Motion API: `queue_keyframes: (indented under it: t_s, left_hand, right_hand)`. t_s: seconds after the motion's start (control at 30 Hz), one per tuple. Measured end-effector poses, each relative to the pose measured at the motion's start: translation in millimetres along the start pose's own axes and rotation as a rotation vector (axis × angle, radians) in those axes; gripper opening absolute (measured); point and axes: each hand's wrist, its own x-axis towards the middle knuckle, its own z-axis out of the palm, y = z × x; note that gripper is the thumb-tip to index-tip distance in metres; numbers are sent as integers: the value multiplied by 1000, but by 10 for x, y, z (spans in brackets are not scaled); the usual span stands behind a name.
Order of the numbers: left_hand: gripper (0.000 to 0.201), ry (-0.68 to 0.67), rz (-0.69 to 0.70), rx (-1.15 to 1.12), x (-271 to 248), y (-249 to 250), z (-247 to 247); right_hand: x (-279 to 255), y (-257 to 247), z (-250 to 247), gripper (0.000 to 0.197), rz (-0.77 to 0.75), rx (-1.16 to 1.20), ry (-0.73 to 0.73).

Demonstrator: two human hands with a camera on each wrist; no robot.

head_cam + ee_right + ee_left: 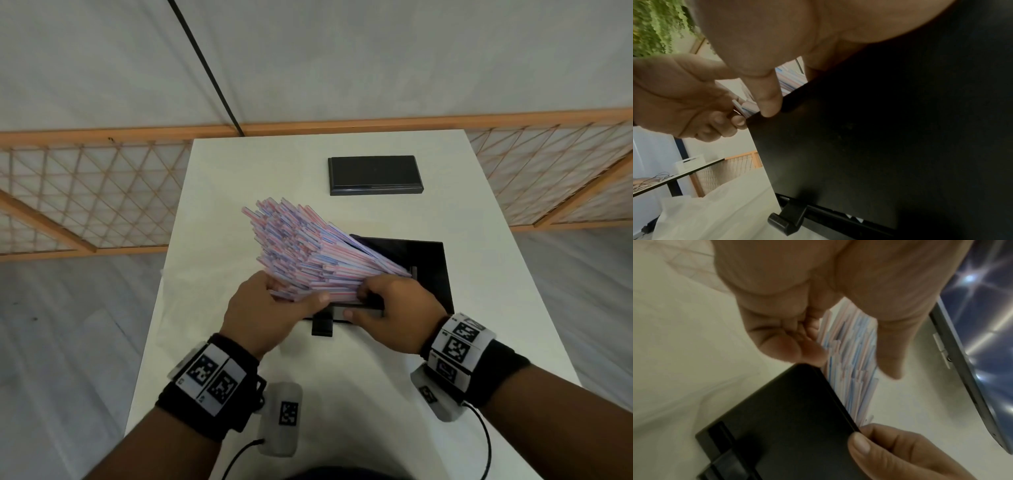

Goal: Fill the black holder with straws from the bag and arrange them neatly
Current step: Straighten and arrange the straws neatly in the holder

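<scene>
At the centre of the white counter stands the black holder, its top open, with a big bundle of pink-and-blue striped straws lying slantwise across it. The far ends of the straws fan up and out toward ten o'clock, and the near ends slope down into the holder's open top toward four o'clock. The left hand grips the bundle from the seven o'clock side, its fingers curled under the straws and its thumb laid over them. The right hand sits at the holder's near edge, fingers curled over the straws' lower ends and the thumb pressed on the holder's front wall; the right wrist view shows that thumb on the black rim, touching the straws. A small black tab juts from the holder's base at six o'clock. A flat black lid lies apart at twelve o'clock on the counter. A crumpled clear plastic bag lies on the counter at the holder's nine o'clock side.
</scene>
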Motion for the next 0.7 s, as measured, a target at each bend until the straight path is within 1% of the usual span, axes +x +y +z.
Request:
queue_keyframes:
  t_s: [0.03,0.07,0.13,0.2,0.27,0.37,0.43,0.47,0.53,0.6,0.7]
  left_hand:
    - [40,15,32,54,-6,7,16]
    - [37,45,43,91,-4,11,33]
    - [46,91,55,114,12,28,77]
    - [48,68,68,136,22,61,124]
    - [44,6,96,204,8,97,156]
    - [32,-48,213,343,-54,159,204]
    - [25,-39,262,391,-54,177,244]
    - [26,-23,268,406,-38,177,267]
    - [36,1,234,393,-13,192,314]
    - [41,-16,149,290,-8,235,351]
    - [31,-62,53,137,-12,302,430]
  right_hand:
    - [6,1,11,55,1,2,-3]
    - [8,4,16,55,2,2,-6]
    - [7,1,12,53,0,14,-17]
    - [9,-8,-7,41,-12,37,-22]
    - [14,-15,-27,34,-17,47,-26]
    - [15,-30,-58,38,-23,46,-37]
    - [15,-37,-71,39,-21,44,-49]
    - [15,-34,-75,38,-19,45,-48]
    - [13,-25,-82,38,-21,51,-30]
    - [12,-15,-86,44,-29,70,-35]
    - [26,-25,-60,44,-52,51,-94]
